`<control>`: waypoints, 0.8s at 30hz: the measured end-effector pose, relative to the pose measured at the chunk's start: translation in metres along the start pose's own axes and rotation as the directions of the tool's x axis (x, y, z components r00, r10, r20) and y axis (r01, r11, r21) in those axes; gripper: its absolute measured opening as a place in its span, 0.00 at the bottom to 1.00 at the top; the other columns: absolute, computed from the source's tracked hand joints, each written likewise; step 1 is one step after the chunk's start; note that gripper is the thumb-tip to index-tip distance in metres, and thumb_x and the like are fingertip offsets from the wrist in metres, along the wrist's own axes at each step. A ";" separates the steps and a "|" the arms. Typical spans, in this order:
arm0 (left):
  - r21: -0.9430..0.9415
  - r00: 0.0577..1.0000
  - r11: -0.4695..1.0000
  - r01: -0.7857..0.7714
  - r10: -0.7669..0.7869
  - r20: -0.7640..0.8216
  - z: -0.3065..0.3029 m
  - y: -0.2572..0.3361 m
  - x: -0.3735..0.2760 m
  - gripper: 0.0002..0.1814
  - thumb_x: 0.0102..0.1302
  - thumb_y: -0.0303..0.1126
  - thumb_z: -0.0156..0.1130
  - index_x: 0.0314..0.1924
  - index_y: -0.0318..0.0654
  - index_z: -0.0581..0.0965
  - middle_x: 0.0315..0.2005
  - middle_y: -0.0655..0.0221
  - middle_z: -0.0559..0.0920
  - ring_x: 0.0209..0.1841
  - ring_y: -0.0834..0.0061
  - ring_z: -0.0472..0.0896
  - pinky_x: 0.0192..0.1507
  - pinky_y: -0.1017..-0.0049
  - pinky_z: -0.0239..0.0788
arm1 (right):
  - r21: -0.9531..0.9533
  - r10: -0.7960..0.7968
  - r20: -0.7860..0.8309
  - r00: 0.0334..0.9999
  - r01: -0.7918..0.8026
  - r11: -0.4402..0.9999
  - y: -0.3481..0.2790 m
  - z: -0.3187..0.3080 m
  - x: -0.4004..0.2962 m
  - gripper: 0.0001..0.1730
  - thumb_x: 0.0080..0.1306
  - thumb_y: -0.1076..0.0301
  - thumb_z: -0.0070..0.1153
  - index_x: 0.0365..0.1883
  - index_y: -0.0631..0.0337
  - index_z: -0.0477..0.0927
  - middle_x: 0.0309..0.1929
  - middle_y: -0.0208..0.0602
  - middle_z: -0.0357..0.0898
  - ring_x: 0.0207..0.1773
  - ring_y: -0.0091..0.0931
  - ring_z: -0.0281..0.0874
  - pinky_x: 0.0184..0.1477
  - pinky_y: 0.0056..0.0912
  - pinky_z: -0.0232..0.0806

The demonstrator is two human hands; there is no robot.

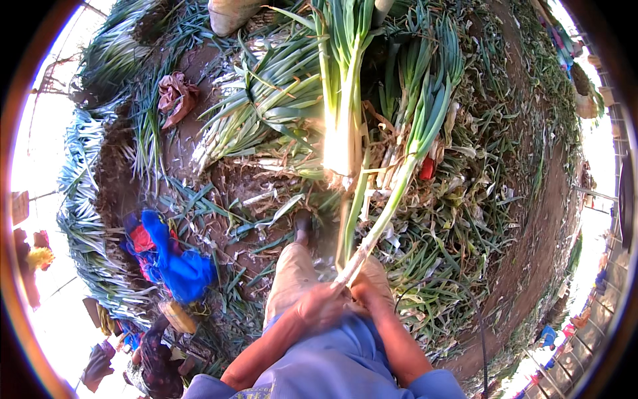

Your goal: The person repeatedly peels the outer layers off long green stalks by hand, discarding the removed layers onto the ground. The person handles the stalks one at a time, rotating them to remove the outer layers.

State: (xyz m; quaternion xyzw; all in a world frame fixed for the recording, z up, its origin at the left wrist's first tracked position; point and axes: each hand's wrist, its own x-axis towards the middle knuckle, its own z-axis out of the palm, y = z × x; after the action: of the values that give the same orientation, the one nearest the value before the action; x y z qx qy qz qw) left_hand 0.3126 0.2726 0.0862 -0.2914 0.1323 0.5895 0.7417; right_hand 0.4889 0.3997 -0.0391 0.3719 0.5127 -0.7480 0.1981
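My left hand [320, 305] is closed around the pale lower end of a long green onion [394, 214]. The stalk slants up and to the right from my lap, its green leaves spread beyond. Against that same end sits my right hand [368, 293], fingers curled; motion blur and the stalk's end hide what it grips. A loose, peeled-looking leaf strip [355, 214] hangs beside the stalk. Straight ahead, cleaned green onions [344, 99] stand in a bundle, white ends down. To its right lean uncleaned green onions [398, 119] with brown, dry outer skins.
More green onions [269, 104] lie heaped ahead-left, with long rows [87, 199] at far left. Peeled leaves [448, 279] cover the ground to my right. Blue cloth [184, 272] and a reddish-brown bag [175, 97] lie leftward. A person [154, 359] is at lower left. A black cable [481, 319] curves at right.
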 end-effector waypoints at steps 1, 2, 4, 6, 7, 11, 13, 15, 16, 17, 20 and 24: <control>0.038 1.000 0.999 -0.022 0.022 -0.020 0.000 0.004 0.002 0.23 0.69 0.49 0.58 0.51 0.35 0.73 0.19 0.71 0.69 0.14 0.77 0.66 0.13 0.77 0.59 | -0.194 -0.098 0.032 0.995 0.102 0.976 0.005 0.009 0.000 0.06 0.56 0.78 0.55 0.33 0.63 0.80 0.21 0.32 0.77 0.19 0.20 0.69 0.18 0.27 0.59; 0.070 0.998 0.997 -0.039 0.042 -0.050 0.000 0.009 0.004 0.25 0.69 0.49 0.58 0.52 0.32 0.73 0.19 0.71 0.70 0.13 0.78 0.66 0.13 0.77 0.59 | -0.210 0.057 0.083 0.995 -0.038 0.977 0.007 0.006 -0.005 0.07 0.52 0.78 0.55 0.31 0.64 0.82 0.21 0.34 0.78 0.21 0.20 0.72 0.21 0.29 0.61; 0.140 0.993 0.985 -0.097 0.106 -0.054 0.007 0.016 0.003 0.25 0.69 0.48 0.58 0.51 0.31 0.73 0.19 0.71 0.70 0.13 0.78 0.67 0.13 0.77 0.60 | -0.248 -0.010 -0.109 0.994 -0.017 0.969 -0.025 0.009 -0.020 0.05 0.45 0.78 0.56 0.23 0.66 0.79 0.18 0.39 0.75 0.20 0.26 0.74 0.22 0.32 0.63; 0.218 0.983 0.968 -0.126 0.152 -0.106 0.032 0.019 0.002 0.17 0.72 0.44 0.54 0.46 0.36 0.75 0.19 0.78 0.65 0.17 0.84 0.62 0.15 0.79 0.52 | -0.175 -0.046 -0.187 0.981 0.013 0.985 0.015 -0.016 -0.018 0.07 0.48 0.76 0.61 0.28 0.64 0.80 0.18 0.39 0.74 0.19 0.31 0.74 0.22 0.34 0.66; 0.236 0.981 0.964 -0.127 0.156 -0.111 0.034 0.021 0.001 0.17 0.73 0.43 0.53 0.47 0.35 0.74 0.20 0.78 0.65 0.18 0.85 0.61 0.15 0.80 0.52 | 0.134 0.062 -0.296 0.953 -0.023 0.991 -0.007 -0.017 -0.020 0.09 0.52 0.74 0.63 0.32 0.63 0.79 0.20 0.37 0.75 0.20 0.31 0.75 0.23 0.34 0.68; 0.278 0.984 0.955 -0.103 0.140 -0.114 0.045 0.019 0.001 0.17 0.74 0.42 0.52 0.46 0.33 0.74 0.20 0.77 0.64 0.17 0.85 0.61 0.15 0.80 0.50 | 0.770 0.325 -0.474 0.818 0.205 0.604 -0.060 -0.048 -0.022 0.17 0.63 0.62 0.63 0.47 0.58 0.75 0.27 0.33 0.77 0.25 0.29 0.76 0.27 0.36 0.74; 0.304 0.982 0.947 -0.102 0.144 -0.120 0.048 0.017 0.003 0.18 0.74 0.43 0.52 0.46 0.33 0.74 0.20 0.77 0.64 0.16 0.84 0.60 0.15 0.80 0.49 | 0.770 0.347 -0.583 0.734 0.364 0.524 -0.096 -0.048 -0.025 0.21 0.60 0.58 0.67 0.46 0.59 0.77 0.33 0.35 0.81 0.33 0.29 0.80 0.37 0.31 0.77; 0.347 0.979 0.933 -0.096 0.152 -0.138 0.049 0.013 0.005 0.18 0.74 0.43 0.53 0.46 0.33 0.74 0.19 0.77 0.64 0.15 0.84 0.59 0.15 0.80 0.49 | 0.724 0.031 -0.604 0.796 0.532 0.439 -0.118 -0.056 -0.031 0.18 0.64 0.55 0.62 0.42 0.60 0.78 0.35 0.34 0.82 0.40 0.29 0.81 0.43 0.34 0.78; 0.345 0.978 0.934 -0.093 0.151 -0.143 0.050 0.012 0.005 0.18 0.73 0.44 0.54 0.46 0.33 0.74 0.19 0.77 0.64 0.15 0.83 0.58 0.15 0.80 0.49 | 0.734 -0.044 -0.589 0.807 0.557 0.388 -0.115 -0.066 -0.031 0.16 0.68 0.55 0.56 0.43 0.60 0.78 0.34 0.33 0.80 0.38 0.28 0.81 0.38 0.38 0.78; 0.343 0.978 0.935 -0.092 0.150 -0.147 0.052 0.012 0.005 0.18 0.73 0.44 0.55 0.46 0.33 0.74 0.19 0.76 0.64 0.14 0.83 0.58 0.15 0.79 0.49 | 0.745 -0.119 -0.574 0.810 0.577 0.335 -0.112 -0.075 -0.029 0.16 0.72 0.56 0.50 0.43 0.60 0.78 0.33 0.32 0.78 0.37 0.27 0.80 0.32 0.42 0.78; 0.295 0.977 0.950 -0.101 0.151 -0.151 0.046 0.010 0.006 0.17 0.72 0.43 0.56 0.45 0.34 0.74 0.18 0.76 0.64 0.13 0.83 0.59 0.14 0.78 0.49 | 0.907 -0.163 -0.421 0.892 0.408 -0.105 -0.144 -0.081 -0.036 0.15 0.75 0.61 0.44 0.39 0.63 0.78 0.27 0.30 0.76 0.26 0.23 0.71 0.27 0.27 0.69; 0.288 0.970 0.954 -0.079 0.141 -0.199 0.038 0.008 0.010 0.17 0.70 0.46 0.59 0.45 0.38 0.74 0.18 0.74 0.66 0.13 0.81 0.61 0.14 0.76 0.51 | 0.942 -0.044 -0.264 0.964 0.267 0.203 -0.162 -0.064 -0.049 0.11 0.74 0.63 0.47 0.41 0.61 0.76 0.22 0.25 0.70 0.15 0.13 0.57 0.17 0.15 0.55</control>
State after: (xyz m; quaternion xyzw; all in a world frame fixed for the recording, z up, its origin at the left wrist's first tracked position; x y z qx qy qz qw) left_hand 0.3019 0.3035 0.1087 -0.2394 0.3099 0.5703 0.7221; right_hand 0.4334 0.5187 0.0859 0.4251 -0.0160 -0.8825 -0.2007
